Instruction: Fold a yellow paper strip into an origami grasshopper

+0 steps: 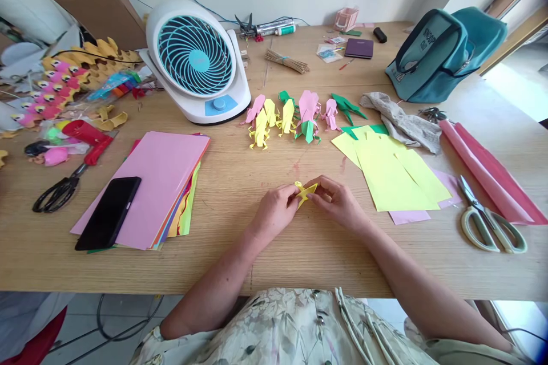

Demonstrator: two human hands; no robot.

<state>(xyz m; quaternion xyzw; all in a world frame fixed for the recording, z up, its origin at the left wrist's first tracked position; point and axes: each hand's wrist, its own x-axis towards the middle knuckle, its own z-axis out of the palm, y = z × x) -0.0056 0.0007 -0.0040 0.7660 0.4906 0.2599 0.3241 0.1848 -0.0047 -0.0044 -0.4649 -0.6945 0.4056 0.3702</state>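
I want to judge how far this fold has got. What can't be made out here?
- Yellow paper, head view: left hand and right hand pinch it, fingers cover part of it; folds too small to read.
- Paper stack, head view: lower sheets hidden under the pink top sheet and phone.
- Small items near the far wall, head view: too small to identify.
- Paper figures, head view: cut by the left edge.

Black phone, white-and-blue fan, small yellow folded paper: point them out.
Black phone [109, 212], head view, screen middle.
White-and-blue fan [194, 61], head view, grille hub.
Small yellow folded paper [306, 191], head view, middle fold.
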